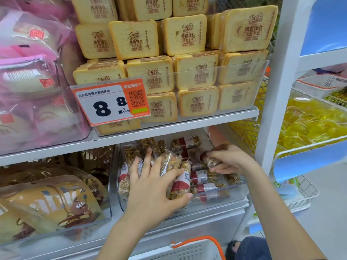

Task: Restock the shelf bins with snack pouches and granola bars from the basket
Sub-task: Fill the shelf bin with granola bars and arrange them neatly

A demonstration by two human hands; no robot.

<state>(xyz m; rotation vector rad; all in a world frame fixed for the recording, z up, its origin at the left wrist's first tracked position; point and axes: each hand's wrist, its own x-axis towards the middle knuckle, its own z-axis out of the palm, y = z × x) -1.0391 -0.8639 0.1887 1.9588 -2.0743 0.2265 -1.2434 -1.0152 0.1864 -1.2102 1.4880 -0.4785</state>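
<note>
Granola bars (204, 177), nutty brown sticks in clear wrap with red-and-white label bands, lie jumbled in the clear shelf bin (221, 200). Several stand on end at the bin's left side; others lie flat toward its right wall. The white, orange-handled basket (189, 249) sits below the bin.

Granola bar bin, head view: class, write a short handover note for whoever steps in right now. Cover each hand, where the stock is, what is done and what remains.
Left hand: grips a bunch of granola bars, standing them inside the clear bin on the lower shelf.
Right hand: pinches a single wrapped bar over the bin's right side.
Done: the bin already holds many bars.
Left: set down both loads. The basket is below; its contents are out of view, so check it.
</note>
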